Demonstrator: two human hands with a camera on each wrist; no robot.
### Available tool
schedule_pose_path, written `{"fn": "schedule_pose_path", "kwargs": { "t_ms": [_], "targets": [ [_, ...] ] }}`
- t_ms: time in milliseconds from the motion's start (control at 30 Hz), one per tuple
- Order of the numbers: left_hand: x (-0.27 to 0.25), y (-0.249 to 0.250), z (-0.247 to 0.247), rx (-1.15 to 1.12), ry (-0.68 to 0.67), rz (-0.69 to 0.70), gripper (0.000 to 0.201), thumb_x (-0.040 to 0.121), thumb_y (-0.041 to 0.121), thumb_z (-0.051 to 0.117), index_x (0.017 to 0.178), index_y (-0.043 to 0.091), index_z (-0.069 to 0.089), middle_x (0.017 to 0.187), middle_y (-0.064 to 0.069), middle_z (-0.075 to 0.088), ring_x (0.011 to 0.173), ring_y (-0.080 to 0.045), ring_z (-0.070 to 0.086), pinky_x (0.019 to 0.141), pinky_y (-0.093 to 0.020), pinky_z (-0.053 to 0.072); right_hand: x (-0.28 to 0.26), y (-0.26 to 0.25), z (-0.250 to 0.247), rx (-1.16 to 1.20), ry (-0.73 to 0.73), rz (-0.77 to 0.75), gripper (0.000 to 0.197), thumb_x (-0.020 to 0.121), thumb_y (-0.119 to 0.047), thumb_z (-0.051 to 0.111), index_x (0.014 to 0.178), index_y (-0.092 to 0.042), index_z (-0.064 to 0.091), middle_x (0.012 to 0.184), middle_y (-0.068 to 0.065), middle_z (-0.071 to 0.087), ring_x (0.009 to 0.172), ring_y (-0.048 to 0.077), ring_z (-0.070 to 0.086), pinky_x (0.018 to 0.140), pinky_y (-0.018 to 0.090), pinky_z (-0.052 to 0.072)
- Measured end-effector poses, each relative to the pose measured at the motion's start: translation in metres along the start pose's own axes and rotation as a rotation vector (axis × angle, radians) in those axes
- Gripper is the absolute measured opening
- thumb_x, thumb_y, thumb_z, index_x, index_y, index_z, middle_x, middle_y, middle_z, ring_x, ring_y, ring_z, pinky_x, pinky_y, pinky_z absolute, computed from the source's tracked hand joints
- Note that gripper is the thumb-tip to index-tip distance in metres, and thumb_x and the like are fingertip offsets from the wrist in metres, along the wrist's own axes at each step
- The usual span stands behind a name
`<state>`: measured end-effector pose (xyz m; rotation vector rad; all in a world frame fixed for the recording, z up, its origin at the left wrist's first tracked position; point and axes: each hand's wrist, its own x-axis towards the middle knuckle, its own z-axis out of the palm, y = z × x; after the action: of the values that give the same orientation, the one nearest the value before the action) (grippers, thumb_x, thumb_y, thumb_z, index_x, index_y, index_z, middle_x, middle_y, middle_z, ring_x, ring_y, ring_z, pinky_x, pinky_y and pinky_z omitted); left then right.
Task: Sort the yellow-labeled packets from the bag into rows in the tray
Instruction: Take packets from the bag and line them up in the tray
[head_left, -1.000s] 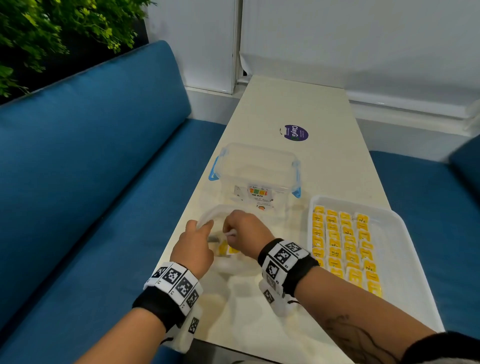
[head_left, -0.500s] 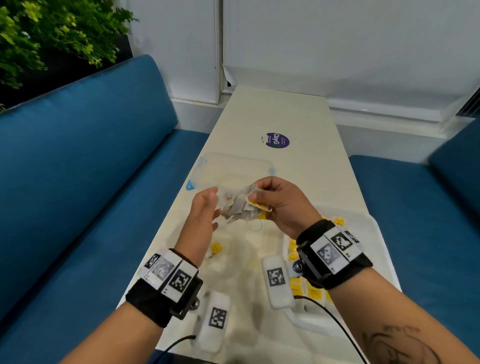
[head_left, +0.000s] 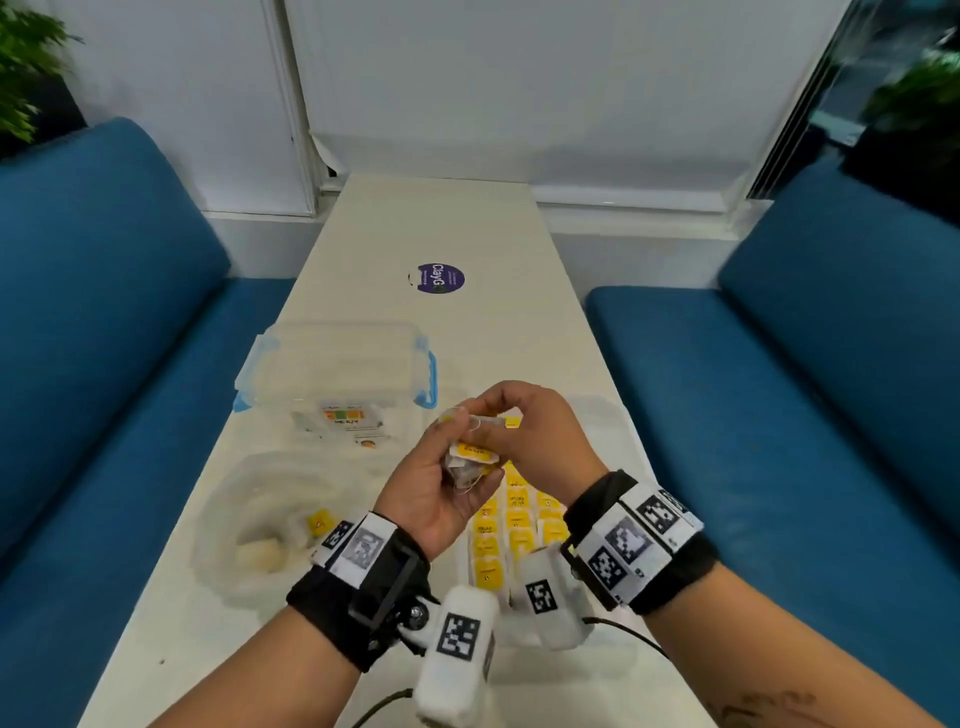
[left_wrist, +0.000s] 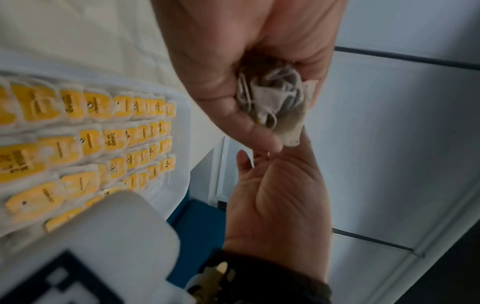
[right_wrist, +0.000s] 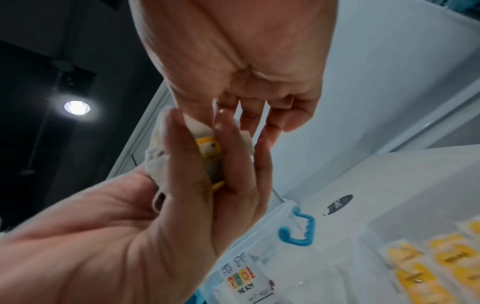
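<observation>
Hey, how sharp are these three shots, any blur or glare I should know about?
Head view: even light, wide-angle bend, soft blur on the bag. Left wrist view: packets in the tray smear near the edge; the left hand is fairly sharp. Right wrist view: ceiling lamp flares, the right hand is backlit.

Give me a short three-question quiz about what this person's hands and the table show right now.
1. True or false: the left hand cups a bunch of packets.
2. Where do the sorted yellow-labeled packets lie: A) clear box, B) tray, C) sofa?
3. What is the right hand doing?

Key: 1 true. 2 B. 3 It pinches a packet at the top of the bunch, above the tray.
</observation>
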<state>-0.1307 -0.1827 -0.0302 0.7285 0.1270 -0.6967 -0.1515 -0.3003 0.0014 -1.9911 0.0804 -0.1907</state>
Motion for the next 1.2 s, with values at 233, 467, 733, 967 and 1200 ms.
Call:
{"fn": "schedule_pose_path", "kwargs": {
  "t_ms": [233,467,733,967,1200],
  "targets": [
    [0.014,-0.015,0.011,-0.055,0.055,-0.029,0.013,0.091,0.018,0.051,0.09,0.009,0.06,0.069,-0.007,0.068,0.056,-0.016,0.067,0.047,-0.021,0.054,-0.017,0.014,-0.031,-0.117,0.159,-0.071,0.016,0.08,-0.02,0.072,0.086,-0.03,0.061,0.088,-0.007,0.059,0.075,0.001,0.052,0.065,0.005,0.038],
    [0.021,-0.032,0.016,-0.081,0.045,-0.03,0.017,0.091,0.02,0.052,0.106,0.012,0.053,0.075,-0.008,0.065,0.061,-0.017,0.067,0.05,-0.022,0.055,-0.028,0.021,-0.036,-0.524,0.0,-0.202,0.009,0.077,-0.02,0.071,0.087,-0.021,0.071,0.066,-0.013,0.045,0.064,0.003,0.045,0.065,0.028,0.044],
    [0.021,-0.035,0.015,-0.004,0.084,0.01,0.003,0.089,0.014,0.056,0.087,0.015,0.058,0.065,-0.002,0.069,0.055,-0.011,0.067,0.05,-0.022,0.055,-0.028,0.02,-0.052,-0.134,0.016,0.066,0.03,0.078,0.007,0.056,0.066,-0.021,0.06,0.052,-0.007,0.058,0.042,0.003,0.052,0.049,0.017,0.044],
    [0.021,-0.037,0.016,0.073,0.077,0.026,0.036,0.085,-0.004,0.057,0.116,0.013,0.05,0.081,-0.006,0.067,0.053,-0.011,0.065,0.049,-0.022,0.054,-0.027,0.016,-0.055,-0.136,0.026,0.062,0.018,0.075,-0.007,0.071,0.067,-0.013,0.057,0.055,-0.006,0.052,0.045,0.002,0.047,0.047,0.016,0.04],
    [0.024,-0.043,0.01,0.037,0.157,0.058,0.024,0.084,-0.002,0.06,0.099,0.015,0.055,0.089,-0.008,0.064,0.065,-0.015,0.067,0.051,-0.024,0.055,-0.027,0.03,-0.049,0.147,0.106,0.342,0.041,0.075,0.007,0.069,0.105,-0.013,0.049,0.071,0.007,0.051,0.049,0.013,0.052,0.041,0.021,0.041]
  ]
}}
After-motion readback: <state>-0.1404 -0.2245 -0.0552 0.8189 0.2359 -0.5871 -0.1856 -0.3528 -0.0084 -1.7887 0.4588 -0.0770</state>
